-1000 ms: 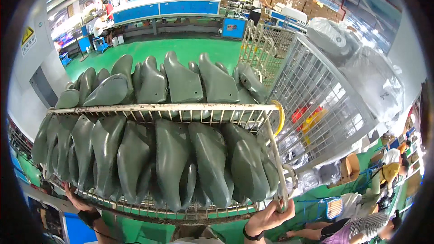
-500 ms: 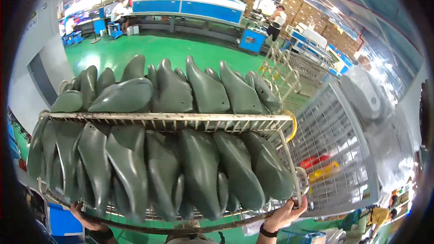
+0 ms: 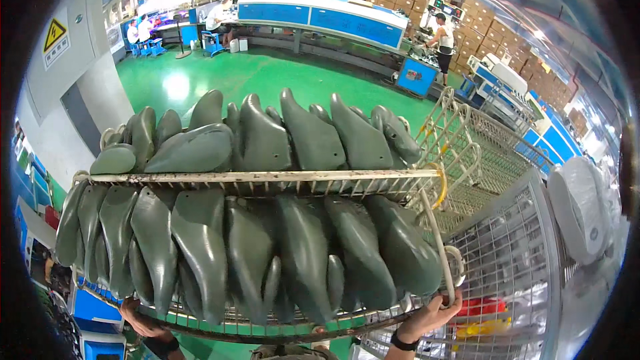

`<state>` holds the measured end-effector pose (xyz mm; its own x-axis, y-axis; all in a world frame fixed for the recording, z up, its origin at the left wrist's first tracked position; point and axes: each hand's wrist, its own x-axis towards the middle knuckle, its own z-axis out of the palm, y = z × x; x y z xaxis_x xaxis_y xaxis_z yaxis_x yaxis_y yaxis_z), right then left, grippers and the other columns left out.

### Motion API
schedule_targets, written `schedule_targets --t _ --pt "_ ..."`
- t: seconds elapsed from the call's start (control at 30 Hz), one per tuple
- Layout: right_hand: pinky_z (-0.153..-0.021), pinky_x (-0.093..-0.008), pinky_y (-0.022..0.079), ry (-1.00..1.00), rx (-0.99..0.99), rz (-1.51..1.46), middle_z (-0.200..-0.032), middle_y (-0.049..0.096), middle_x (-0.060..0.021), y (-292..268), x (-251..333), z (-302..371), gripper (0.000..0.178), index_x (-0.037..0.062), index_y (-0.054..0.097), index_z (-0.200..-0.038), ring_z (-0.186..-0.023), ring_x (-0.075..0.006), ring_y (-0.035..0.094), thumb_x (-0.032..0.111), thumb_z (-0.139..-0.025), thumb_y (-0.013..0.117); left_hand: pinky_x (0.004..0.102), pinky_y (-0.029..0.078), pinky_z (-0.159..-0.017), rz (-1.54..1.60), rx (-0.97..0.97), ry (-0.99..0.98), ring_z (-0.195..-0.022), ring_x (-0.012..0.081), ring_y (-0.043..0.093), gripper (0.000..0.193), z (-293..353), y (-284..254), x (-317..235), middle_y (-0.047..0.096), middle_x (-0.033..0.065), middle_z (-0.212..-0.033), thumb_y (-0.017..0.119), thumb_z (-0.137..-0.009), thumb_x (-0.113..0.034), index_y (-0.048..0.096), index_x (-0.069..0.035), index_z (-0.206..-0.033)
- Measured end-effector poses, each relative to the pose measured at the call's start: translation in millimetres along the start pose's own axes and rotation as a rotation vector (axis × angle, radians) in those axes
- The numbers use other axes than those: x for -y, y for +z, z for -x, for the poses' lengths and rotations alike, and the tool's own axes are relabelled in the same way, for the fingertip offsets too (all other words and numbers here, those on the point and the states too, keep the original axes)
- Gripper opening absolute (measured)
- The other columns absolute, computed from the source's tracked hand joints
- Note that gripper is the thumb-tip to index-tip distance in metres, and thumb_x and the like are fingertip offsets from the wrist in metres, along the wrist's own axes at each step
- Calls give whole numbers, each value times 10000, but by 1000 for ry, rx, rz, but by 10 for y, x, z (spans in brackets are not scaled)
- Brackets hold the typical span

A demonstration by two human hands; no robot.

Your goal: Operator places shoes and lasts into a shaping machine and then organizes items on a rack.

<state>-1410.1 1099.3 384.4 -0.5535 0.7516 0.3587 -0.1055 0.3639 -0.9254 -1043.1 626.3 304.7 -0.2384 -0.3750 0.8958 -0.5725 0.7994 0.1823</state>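
A wire rack cart [image 3: 300, 177] stands right in front of me, loaded on two tiers with dark green shoe lasts. On the upper tier the lasts [image 3: 310, 137] stand mostly toe up; one lies on its side. Along the lower tier more lasts [image 3: 300, 253] lean in a tight row, toes down. My right hand [image 3: 430, 317], a black band at its wrist, grips the rack's right corner post. At the lower left, my left hand [image 3: 140, 320] is on the rack's bottom rail, its fingers partly hidden behind the wire.
Empty wire racks [image 3: 493, 167] stand beyond the cart at right. A grey mesh panel [image 3: 507, 253] is close on the right, near wrapped grey goods [image 3: 580, 213]. A grey cabinet [image 3: 63, 33] stands at left. Across the green floor [image 3: 267, 77] people work by a long blue-and-white machine [image 3: 320, 17].
The view has swung left, so the far machine and racks now appear further right, and more of the cabinet shows. Both hands remain on the cart.
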Motion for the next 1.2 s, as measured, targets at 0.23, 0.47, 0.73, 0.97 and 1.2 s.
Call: schedule_targets --t 0.23,0.47,0.73,0.97,1.2 --pt "-861 -346 480 115 90 -122 -1095 592 -147 670 -203 -373 391 -33 517 -1273 -944 -217 574 14 -886 504 526 499 -818 -167 -203 171 -904 418 603 706 74 308 -438 614 253 -1010 468 -993 -581 558 103 -1142" --pt "-896 -354 498 56 110 -127 -1178 600 -162 1490 -671 -807 345 -32 522 -1300 -1010 -238 611 -32 -955 522 518 458 -861 -273 -91 51 -920 412 587 588 -2 511 -1089 614 221 -1012 423 -1022 -504 588 55 -1094" --pt "-990 -429 455 -116 244 -121 -1258 570 -204 2590 -629 -1245 407 -32 532 -1296 -1117 -329 588 -62 -898 453 495 436 -844 -448 -227 -24 -899 371 585 237 285 1008 -1288 630 187 -978 446 -1002 -130 621 30 -987" --pt "-965 -421 448 -282 321 -80 -1244 591 -232 3911 -482 -1598 434 -47 529 -1332 -1057 -359 601 -53 -903 462 563 280 -1138 -470 246 -362 -1102 381 528 176 90 1199 -2096 583 157 -1163 481 -999 -162 604 -40 -1031" --pt "-869 -473 470 -338 456 -51 -1112 635 -235 5441 -403 -1805 360 -29 587 -1223 -997 -398 622 -6 -879 483 441 419 -1035 -472 212 -338 -1199 341 548 211 -894 146 -2035 583 200 -1294 530 -1002 -98 599 22 -1162"
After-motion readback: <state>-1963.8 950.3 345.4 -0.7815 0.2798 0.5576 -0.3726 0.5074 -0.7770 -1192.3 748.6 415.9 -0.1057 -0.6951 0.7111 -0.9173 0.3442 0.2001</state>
